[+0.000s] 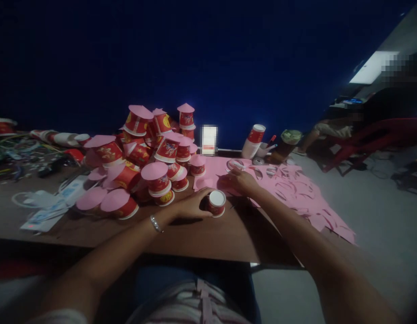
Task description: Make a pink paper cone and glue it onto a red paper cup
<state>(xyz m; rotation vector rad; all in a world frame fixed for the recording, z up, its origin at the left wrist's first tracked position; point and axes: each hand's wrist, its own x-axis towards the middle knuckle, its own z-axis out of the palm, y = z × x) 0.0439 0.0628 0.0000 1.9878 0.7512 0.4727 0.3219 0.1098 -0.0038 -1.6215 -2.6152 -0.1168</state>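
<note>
My left hand [193, 206] is wrapped round the left side of a red paper cup [216, 208], which stands on the brown table [208, 240] with its white end up. Further right and back, my right hand [241, 181] reaches over the pink paper [213, 167], close to a roll of tape [238, 164]. Its fingers are bent, and whether they hold anything is too dark to tell. Left of the hands, several red cups with pink cone tops [156, 178] are piled up.
Pink paper scraps [296, 193] spread over the right side. Behind them stand a stack of cups [253, 140] and a bottle [287, 143]. A white power strip [56, 204] and wires lie left. At the far right, a person sits near a red chair [367, 139].
</note>
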